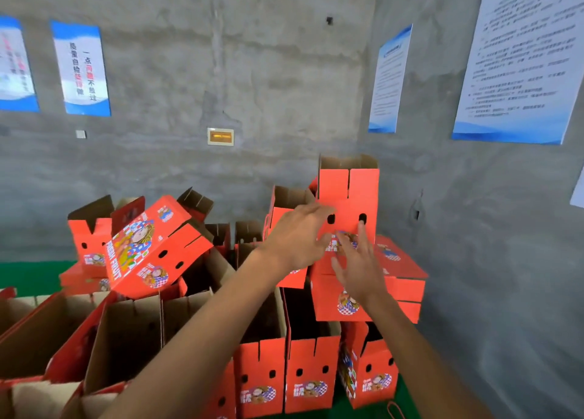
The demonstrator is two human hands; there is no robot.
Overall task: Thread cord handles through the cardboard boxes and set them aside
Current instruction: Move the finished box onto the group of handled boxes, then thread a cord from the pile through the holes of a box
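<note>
We reach both arms out to the top of the pile in the corner, where one red box (pixel 347 197) stands upright on other boxes. Our left hand (pixel 295 238) lies against its left side with the fingers nearly straight and holds nothing; the fingertips end just beside the left of the two handle holes (pixel 331 218). Our right hand (pixel 357 263) is just under these holes with the fingers spread and relaxed, so it also grips nothing. The picture is a little blurred here, so we cannot say if this hand touches the face or is just apart from it.

We think the hands are placed like this to steady the box so that it does not fall from the stack under it (pixel 401 279). This looks like the setting aside step.

The long axis of the box is vertical. Its open flaps point up, above both hands, and the face with the two holes looks toward us. We cannot see a cord in the holes. A cord loop (pixel 395 410) lies far below the right hand, on the green floor (pixel 28 273).
</note>
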